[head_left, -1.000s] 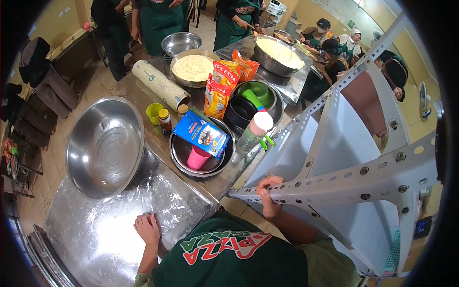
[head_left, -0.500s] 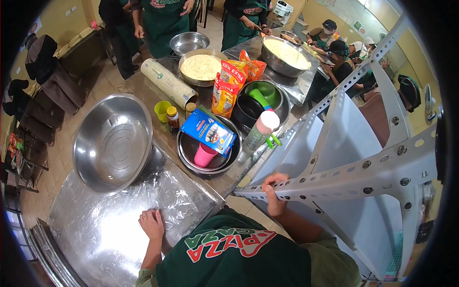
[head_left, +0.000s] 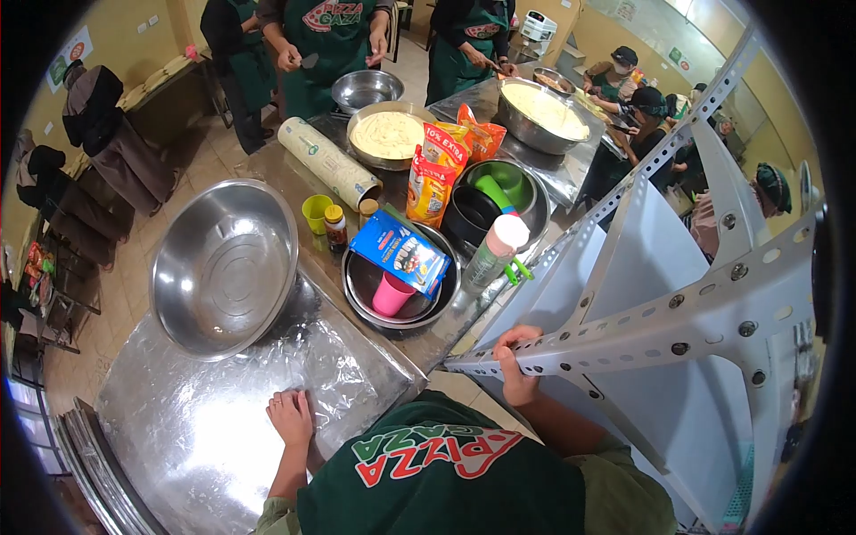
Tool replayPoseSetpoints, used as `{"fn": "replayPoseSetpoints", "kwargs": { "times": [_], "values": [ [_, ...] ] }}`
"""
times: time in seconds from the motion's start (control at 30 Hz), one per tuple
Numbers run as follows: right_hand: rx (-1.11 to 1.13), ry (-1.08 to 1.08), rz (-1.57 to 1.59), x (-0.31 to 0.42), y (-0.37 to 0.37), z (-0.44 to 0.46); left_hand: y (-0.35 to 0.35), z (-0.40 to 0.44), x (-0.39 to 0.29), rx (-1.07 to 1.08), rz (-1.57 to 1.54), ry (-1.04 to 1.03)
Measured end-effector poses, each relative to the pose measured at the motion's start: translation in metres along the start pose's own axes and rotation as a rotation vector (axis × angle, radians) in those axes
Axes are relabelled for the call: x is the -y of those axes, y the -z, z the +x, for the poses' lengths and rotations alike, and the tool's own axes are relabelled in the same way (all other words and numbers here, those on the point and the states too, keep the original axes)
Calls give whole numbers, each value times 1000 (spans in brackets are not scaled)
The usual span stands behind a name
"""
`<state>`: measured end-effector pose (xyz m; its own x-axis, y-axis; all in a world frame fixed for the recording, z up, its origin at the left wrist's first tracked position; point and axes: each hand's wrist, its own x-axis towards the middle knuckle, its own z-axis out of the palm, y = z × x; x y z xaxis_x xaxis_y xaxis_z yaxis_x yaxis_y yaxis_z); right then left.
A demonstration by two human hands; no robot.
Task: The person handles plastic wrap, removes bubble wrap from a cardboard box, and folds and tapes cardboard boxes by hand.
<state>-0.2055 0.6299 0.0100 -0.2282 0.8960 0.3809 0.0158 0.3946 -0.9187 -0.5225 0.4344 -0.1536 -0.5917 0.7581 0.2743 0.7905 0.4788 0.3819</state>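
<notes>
My left hand (head_left: 292, 418) rests on the plastic-covered metal table (head_left: 178, 419), fingers a little apart and nothing in it. My right hand (head_left: 519, 364) is wrapped round the edge of the perforated grey shelf frame (head_left: 615, 352). Beyond my left hand stands a large steel basin (head_left: 223, 267) with nothing in it. Past the table's corner, a steel bowl (head_left: 357, 290) holds a blue box (head_left: 401, 253) and a pink cup (head_left: 391, 294). A clear bottle with a pale lid (head_left: 493, 254) stands to the right of that bowl.
Further back are a patterned roll (head_left: 325, 160), a yellow-green cup (head_left: 316, 214), orange packets (head_left: 432, 183), a bowl of pale dough (head_left: 385, 134) and another large one (head_left: 542, 111). Several people in green aprons (head_left: 330, 45) stand beyond. Metal trays (head_left: 98, 464) lean at the lower left.
The whole view has shifted, so the bowls and table sit slightly further right. Both my hands keep their places on the table and shelf frame. A person at the back has moved their hands apart.
</notes>
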Motion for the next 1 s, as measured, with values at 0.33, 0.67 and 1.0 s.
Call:
{"fn": "replayPoseSetpoints", "kwargs": {
  "times": [0.33, 0.67, 1.0],
  "values": [
    [14, -9, -1, 0, 2, 0, 2, 0, -2, 1, 2, 9],
    [13, 37, -103, 0, 1, 2, 1, 0, 0, -8, 9, 13],
    [21, 3, -47, 4, 1, 3, -1, -2, 1, -16, 3, 20]
  ]
}}
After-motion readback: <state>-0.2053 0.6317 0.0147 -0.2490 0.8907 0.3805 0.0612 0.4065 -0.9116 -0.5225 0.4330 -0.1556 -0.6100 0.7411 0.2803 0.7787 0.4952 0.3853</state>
